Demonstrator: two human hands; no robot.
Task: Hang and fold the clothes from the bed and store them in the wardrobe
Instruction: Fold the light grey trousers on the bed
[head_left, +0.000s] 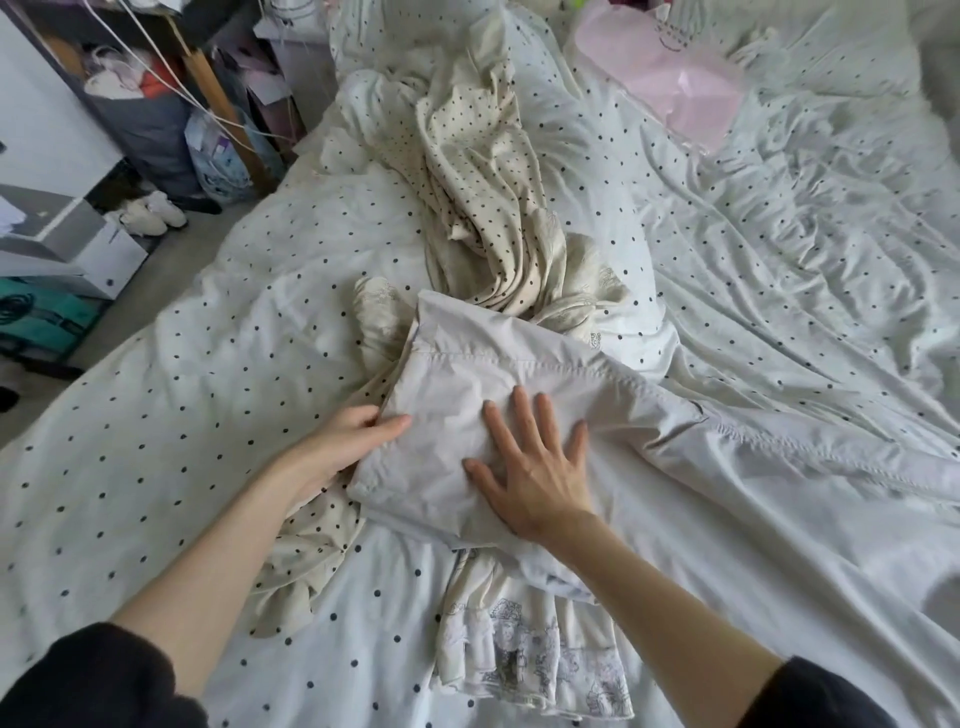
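A: What are the hands doing?
B: The right hand (530, 470) lies flat, fingers spread, pressing the folded pale grey garment (467, 395). The left hand (358, 434) pinches its left edge, thumb on top.
A: Where does it lie?
B: On the bed (182, 374), over a cream dotted cloth (478, 208) and a printed cream garment (530, 654).
A: Any containers?
B: A dark bin (140, 130) on the floor, stuffed with things I can't identify.

Grey floor (171, 249), cluttered dark shelving (130, 104) at left, soft daylight.
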